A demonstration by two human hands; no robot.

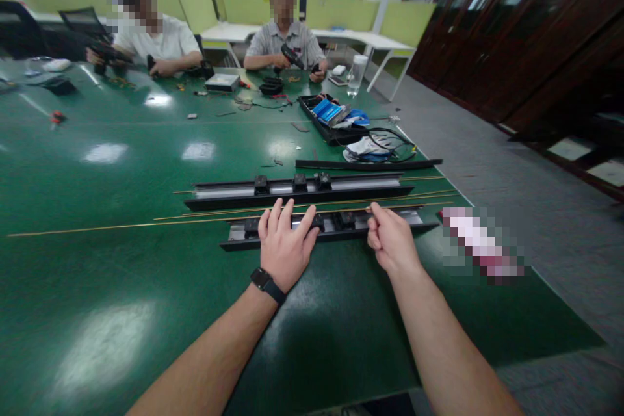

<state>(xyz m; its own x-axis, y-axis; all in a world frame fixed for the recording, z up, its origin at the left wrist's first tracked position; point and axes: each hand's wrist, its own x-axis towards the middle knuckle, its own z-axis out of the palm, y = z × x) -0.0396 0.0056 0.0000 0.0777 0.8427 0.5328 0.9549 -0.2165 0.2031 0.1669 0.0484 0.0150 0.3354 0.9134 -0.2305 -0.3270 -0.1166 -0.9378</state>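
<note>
My left hand (286, 244), a dark watch on its wrist, lies with fingers spread over the nearer black channel rail (331, 236). Its fingertips reach the thin gold rods (195, 223) along the rail's far side. My right hand (394, 238) is closed over the same rail farther right, thumb and forefinger pinched on a thin gold rod. Dark blocks (345, 220) sit inside this rail, partly covered by my left hand. Just beyond, a second black rail (287, 197) lies roughly parallel, with three dark blocks in its pale channel.
Past the rails are a black strip (365, 164), a cable with pale cloth (373, 148) and a black tray (336, 134) of blue items. Two people sit across the green table (170, 312), one holding a power drill (291, 56). A blurred pink-white object (480, 244) lies right.
</note>
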